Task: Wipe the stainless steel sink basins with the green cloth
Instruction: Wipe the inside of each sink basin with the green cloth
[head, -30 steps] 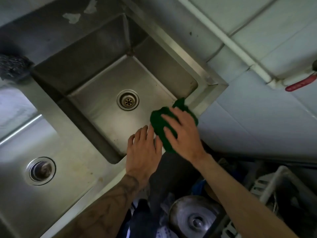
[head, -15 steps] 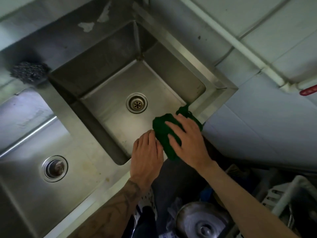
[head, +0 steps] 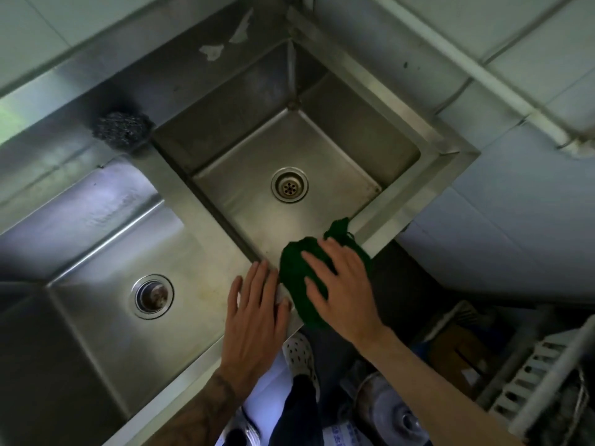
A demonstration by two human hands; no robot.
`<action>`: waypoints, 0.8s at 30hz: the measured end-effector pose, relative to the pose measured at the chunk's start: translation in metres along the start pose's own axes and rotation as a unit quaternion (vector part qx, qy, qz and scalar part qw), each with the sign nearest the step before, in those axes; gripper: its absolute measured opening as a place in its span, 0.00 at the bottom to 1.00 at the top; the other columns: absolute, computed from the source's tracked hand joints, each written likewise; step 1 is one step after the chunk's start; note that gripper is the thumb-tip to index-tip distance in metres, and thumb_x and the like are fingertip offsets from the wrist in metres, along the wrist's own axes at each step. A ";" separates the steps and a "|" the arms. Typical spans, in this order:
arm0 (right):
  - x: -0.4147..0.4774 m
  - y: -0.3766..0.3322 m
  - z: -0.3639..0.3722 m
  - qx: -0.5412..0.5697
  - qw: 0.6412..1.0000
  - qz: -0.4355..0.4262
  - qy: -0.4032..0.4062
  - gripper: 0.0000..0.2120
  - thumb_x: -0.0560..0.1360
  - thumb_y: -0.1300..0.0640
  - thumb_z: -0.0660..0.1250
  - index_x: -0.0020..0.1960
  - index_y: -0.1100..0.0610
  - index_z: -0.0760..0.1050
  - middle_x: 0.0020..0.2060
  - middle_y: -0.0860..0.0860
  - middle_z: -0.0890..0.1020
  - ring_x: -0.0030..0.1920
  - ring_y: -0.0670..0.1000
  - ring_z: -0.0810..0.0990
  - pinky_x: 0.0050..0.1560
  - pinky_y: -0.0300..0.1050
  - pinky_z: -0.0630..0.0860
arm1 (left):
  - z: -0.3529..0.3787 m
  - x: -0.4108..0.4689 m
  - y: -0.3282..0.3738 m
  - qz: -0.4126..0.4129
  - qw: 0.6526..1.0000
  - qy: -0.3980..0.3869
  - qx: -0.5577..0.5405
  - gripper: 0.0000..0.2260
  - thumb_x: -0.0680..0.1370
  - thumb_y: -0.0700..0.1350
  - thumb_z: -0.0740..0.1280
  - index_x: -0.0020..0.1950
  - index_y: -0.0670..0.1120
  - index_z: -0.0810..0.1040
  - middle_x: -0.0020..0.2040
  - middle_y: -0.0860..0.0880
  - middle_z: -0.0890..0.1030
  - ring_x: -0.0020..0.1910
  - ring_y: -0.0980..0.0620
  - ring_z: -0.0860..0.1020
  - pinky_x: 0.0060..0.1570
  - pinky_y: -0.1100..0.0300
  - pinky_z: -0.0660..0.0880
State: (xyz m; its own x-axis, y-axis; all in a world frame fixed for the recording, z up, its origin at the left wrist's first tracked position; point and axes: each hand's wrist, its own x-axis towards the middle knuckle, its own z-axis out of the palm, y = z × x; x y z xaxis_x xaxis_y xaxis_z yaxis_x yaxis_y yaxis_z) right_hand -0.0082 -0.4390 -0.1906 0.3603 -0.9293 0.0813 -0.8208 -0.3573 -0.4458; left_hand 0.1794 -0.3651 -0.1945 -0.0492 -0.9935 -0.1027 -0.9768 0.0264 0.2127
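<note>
While the right hand [head: 343,286] lies flat on the green cloth [head: 294,275], fingers spread & nearly straight, pressing rather than clutching it, the cloth sits bunched on the front rim of the deeper basin [head: 322,149]. A tail of it pokes out past the fingertips toward the rim's corner, and its near edge hangs over the rim's front below the palm.

The left hand [head: 256,317] rests just beside the right one, palm down where the strip btwn the two basins meets the front rim. Its fingers are straight and hold nothing, w/ the thumb just beside the cloth.

Ahead of the right fingertips, well apart, is that basin's round drain [head: 289,184]. Left of the left hand lies the shallower basin [head: 96,252] w/ its own drain [head: 154,296]. Far ahead of the left hand, on the back ledge, sits a steel wool scourer [head: 122,129]. Below the wrists a white perforated shoe [head: 297,352] shows on the floor. By the right forearm are a metal pot [head: 396,416] & a white rack [head: 547,375].
</note>
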 end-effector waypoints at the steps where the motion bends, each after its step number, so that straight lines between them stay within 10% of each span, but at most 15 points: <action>1: -0.003 -0.002 0.002 -0.003 1.000 -0.023 -0.011 0.20 0.84 0.48 0.63 0.74 0.52 0.76 0.76 0.55 0.73 0.78 0.56 0.69 0.80 0.55 0.62 | 0.000 -0.004 -0.004 -0.001 1.000 0.008 -0.009 0.25 0.87 0.53 0.53 0.79 0.40 0.71 0.82 0.41 0.67 0.83 0.43 0.64 0.81 0.39 0.60; 10: 0.001 -0.031 0.004 -0.003 0.990 0.126 0.062 0.19 0.82 0.53 0.66 0.72 0.55 0.76 0.75 0.57 0.73 0.77 0.59 0.68 0.78 0.64 0.65 | -0.007 -0.075 -0.067 -0.084 0.995 0.015 -0.047 0.27 0.86 0.54 0.54 0.79 0.38 0.70 0.80 0.39 0.70 0.79 0.40 0.70 0.76 0.40 0.69; 16: -0.045 -0.098 0.048 -0.004 0.996 0.080 0.043 0.22 0.85 0.47 0.58 0.77 0.51 0.71 0.78 0.54 0.70 0.79 0.55 0.65 0.82 0.53 0.57 | -0.009 -0.101 -0.083 -0.094 0.994 -0.018 -0.057 0.28 0.85 0.54 0.52 0.76 0.37 0.74 0.75 0.38 0.76 0.73 0.39 0.77 0.70 0.41 0.76; 24: -0.053 -0.113 0.061 -0.040 0.993 0.101 0.055 0.22 0.86 0.49 0.61 0.79 0.51 0.68 0.78 0.56 0.68 0.79 0.57 0.65 0.80 0.60 0.62 | -0.011 -0.096 -0.085 -0.094 0.990 -0.086 -0.055 0.33 0.85 0.58 0.38 0.82 0.45 0.66 0.82 0.46 0.68 0.80 0.48 0.66 0.78 0.48 0.64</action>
State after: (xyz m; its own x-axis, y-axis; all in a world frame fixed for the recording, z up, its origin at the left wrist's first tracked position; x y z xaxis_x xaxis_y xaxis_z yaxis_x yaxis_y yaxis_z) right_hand 0.0924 -0.3432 -0.1984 0.1376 -0.9858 0.0960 -0.9059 -0.1644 -0.3902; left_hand 0.2698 -0.2733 -0.1918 0.0871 -0.9461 -0.3118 -0.9441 -0.1783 0.2771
